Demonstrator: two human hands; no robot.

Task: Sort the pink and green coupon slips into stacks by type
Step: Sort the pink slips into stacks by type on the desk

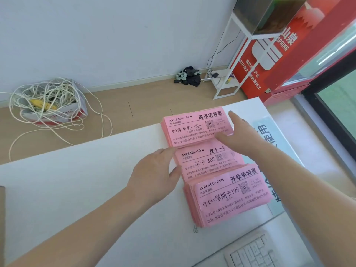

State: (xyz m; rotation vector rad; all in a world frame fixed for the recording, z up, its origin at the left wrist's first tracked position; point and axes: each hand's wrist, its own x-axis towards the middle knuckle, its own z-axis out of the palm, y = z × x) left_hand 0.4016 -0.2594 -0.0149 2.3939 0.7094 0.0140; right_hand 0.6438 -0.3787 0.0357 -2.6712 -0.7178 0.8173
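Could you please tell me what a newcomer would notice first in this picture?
Three pink stacks of coupon slips lie in a row on the white table, running away from the person. The left hand touches the middle stack at its left edge, and the right hand reaches to the far stack at its right side. On the floor at left, a box holds tangled white cord.

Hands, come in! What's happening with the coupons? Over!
Left hand open, touching left edge of middle pink stack. Right hand open, on right end of far pink stack. Near pink stack untouched. Nothing blocking.
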